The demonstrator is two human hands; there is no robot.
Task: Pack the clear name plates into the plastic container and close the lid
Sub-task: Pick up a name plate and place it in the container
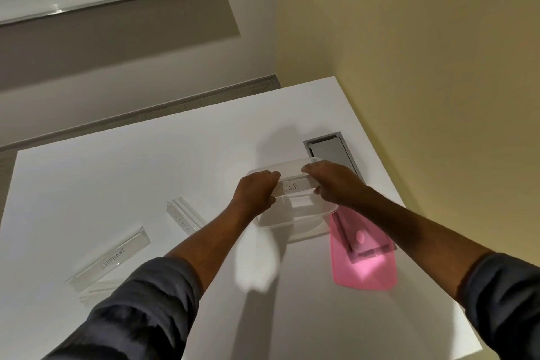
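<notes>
The table is plain white. At its three o'clock side lies a translucent pink lid, and at one o'clock a grey metal hatch is set into the top. The name plates at eight o'clock are colourless and clear with faint grey lettering. The container is clear, frosted white. Both sleeves are dark slate grey. The wall at two o'clock is pale yellow.
</notes>
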